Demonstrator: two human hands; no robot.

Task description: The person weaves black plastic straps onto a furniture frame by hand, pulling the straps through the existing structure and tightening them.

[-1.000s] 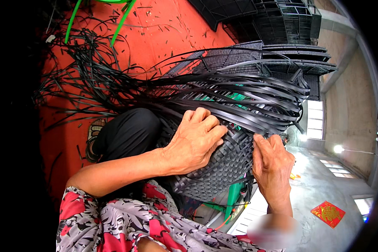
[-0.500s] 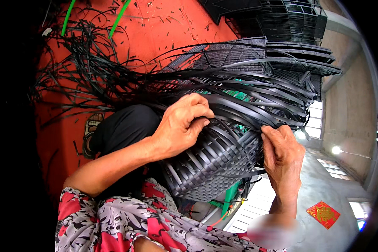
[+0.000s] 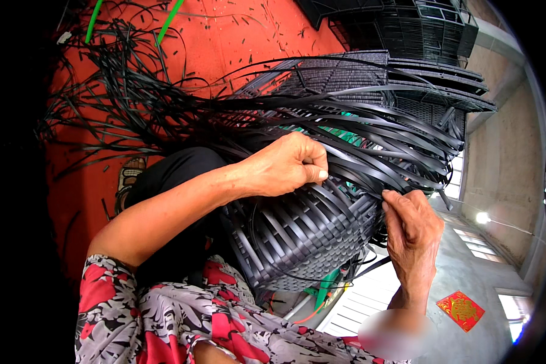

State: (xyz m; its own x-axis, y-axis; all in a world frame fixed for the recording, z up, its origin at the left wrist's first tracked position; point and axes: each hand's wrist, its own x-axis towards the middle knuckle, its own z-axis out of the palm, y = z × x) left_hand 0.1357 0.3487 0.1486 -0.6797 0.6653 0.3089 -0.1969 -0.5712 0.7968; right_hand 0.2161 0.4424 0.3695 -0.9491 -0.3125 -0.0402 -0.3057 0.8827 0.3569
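A black woven wicker-like piece (image 3: pixel 303 233) of flat plastic strips sits tilted in front of me, its near side closely woven. Long loose black strips (image 3: pixel 400 127) run from its right end across its top and trail off to the left. My left hand (image 3: pixel 292 165) is closed in a pinch at the upper edge of the weave, on a black strip. My right hand (image 3: pixel 414 227) pinches a black strip near the right end of the piece, thumb and forefinger together. Just where each strip enters the weave is hidden by fingers and other strips.
The red floor (image 3: pixel 224 36) is strewn with short black offcuts, and a tangle of strips (image 3: pixel 133 103) lies at the left. Stacked dark woven panels (image 3: pixel 346 70) and a black frame (image 3: pixel 400 27) stand beyond. My bent knee (image 3: pixel 188 173) is beside the woven piece.
My left hand has moved right along the top of the weave. My right hand has shifted slightly right and down. The view has moved a little.
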